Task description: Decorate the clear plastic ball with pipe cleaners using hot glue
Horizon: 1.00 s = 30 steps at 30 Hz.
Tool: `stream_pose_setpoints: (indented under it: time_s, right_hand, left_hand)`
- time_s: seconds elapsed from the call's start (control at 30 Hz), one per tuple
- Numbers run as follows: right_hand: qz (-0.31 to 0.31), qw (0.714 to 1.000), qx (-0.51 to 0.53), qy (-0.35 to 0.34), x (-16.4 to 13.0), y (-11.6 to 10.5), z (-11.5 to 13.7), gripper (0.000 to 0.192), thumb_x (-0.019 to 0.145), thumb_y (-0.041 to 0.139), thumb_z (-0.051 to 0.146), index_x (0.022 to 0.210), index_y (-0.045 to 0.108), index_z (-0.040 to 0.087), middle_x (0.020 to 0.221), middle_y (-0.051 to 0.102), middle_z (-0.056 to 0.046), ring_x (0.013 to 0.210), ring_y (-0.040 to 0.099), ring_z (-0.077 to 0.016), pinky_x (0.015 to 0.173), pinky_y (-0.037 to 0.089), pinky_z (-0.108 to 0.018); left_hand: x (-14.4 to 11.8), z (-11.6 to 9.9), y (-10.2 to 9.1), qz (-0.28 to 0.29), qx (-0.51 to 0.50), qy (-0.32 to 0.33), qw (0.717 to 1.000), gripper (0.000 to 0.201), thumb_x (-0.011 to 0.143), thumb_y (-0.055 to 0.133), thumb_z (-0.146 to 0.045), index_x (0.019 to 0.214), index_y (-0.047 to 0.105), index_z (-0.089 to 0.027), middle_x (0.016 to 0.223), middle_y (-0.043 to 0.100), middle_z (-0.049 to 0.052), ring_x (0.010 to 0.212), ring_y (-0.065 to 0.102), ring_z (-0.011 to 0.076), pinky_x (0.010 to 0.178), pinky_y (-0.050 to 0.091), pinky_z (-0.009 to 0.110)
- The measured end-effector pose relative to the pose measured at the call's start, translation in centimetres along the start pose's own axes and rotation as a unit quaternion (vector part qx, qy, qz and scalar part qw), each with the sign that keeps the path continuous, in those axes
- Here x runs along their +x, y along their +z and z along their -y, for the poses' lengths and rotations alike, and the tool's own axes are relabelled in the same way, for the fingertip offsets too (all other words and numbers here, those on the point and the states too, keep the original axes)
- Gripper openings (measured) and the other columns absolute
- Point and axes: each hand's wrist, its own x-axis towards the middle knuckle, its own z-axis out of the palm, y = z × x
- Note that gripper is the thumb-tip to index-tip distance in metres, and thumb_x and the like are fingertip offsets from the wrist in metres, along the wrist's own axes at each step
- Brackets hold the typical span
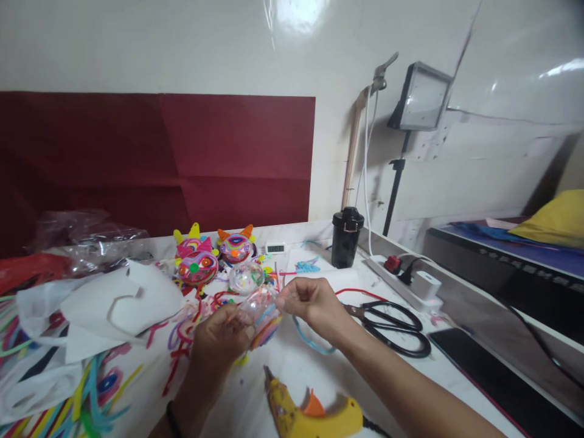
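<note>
My left hand [225, 334] is closed around a clear plastic ball [255, 304], partly covered with colourful strips on its lower side. At the ball's right edge, the thumb and fingers of my right hand [310, 304] are pinched together. From under that hand a light blue pipe cleaner [312, 345] curves down and right; its pinched end is hidden by the fingers. Below both hands lies a yellow hot glue gun [314, 413], nozzle towards the upper left. Black-handled scissors [392, 328] lie right of my right hand.
Behind the hands sit decorated balls [197, 267] and another clear ball [246, 277]. White paper [123, 304] and many pipe cleaners [77, 401] cover the left side. A black cup [347, 237], power strip [406, 283] and dark phone [497, 377] stand or lie right.
</note>
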Motion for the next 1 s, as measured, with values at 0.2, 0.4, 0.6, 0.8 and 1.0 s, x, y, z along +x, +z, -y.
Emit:
stream_pose_setpoints:
  time_s: [0.2,0.4,0.6,0.8,1.0]
  right_hand:
    - [0.008,0.998,0.065,0.018,0.2,0.0,0.3,0.033,0.054,0.086,0.038,0.062,0.066,0.013,0.056,0.06,0.003,0.053,0.05,-0.0101,0.056,0.04,-0.025]
    - [0.01,0.995,0.098,0.025,0.3,0.0,0.4,0.031,0.05,0.088,0.033,0.06,0.066,0.014,0.053,0.059,0.005,0.05,0.048,-0.0088,0.053,0.039,-0.024]
    - [-0.001,0.992,0.12,0.033,0.4,0.3,0.3,0.033,0.044,0.09,0.031,0.057,0.065,0.015,0.047,0.056,0.006,0.045,0.044,-0.0073,0.049,0.036,-0.023]
    - [-0.007,0.99,0.137,0.043,0.4,0.5,-0.2,0.033,0.042,0.091,0.03,0.055,0.063,0.015,0.047,0.059,0.004,0.046,0.048,-0.0092,0.05,0.036,-0.024]
    - [-0.019,0.984,0.157,0.078,0.6,0.4,-0.8,0.036,0.04,0.09,0.028,0.059,0.063,0.017,0.049,0.058,0.005,0.05,0.049,-0.0102,0.053,0.038,-0.025]
  left_hand:
    - [0.1,1.2,-0.4,0.036,-0.081,-0.042,0.995,0.01,0.059,0.065,-0.017,0.055,0.059,-0.023,0.053,0.056,-0.005,0.049,0.05,0.0122,0.047,0.043,0.025]
    - [0.2,2.2,-0.8,0.027,-0.112,-0.058,0.992,0.009,0.056,0.071,-0.016,0.058,0.064,-0.022,0.058,0.062,-0.002,0.056,0.056,0.0149,0.052,0.048,0.026]
    - [0.2,1.9,-0.8,0.035,-0.14,-0.074,0.987,0.012,0.056,0.075,-0.018,0.06,0.064,-0.02,0.058,0.059,-0.003,0.055,0.054,0.0136,0.051,0.047,0.024]
    - [-0.1,1.5,-0.8,0.048,-0.184,-0.091,0.977,0.014,0.056,0.074,-0.014,0.058,0.061,-0.019,0.058,0.056,-0.004,0.054,0.05,0.0117,0.049,0.044,0.023]
    - [-0.2,1.1,-0.6,0.054,-0.226,-0.127,0.964,0.018,0.052,0.077,-0.012,0.062,0.062,-0.018,0.06,0.058,-0.005,0.058,0.053,0.0115,0.056,0.046,0.023]
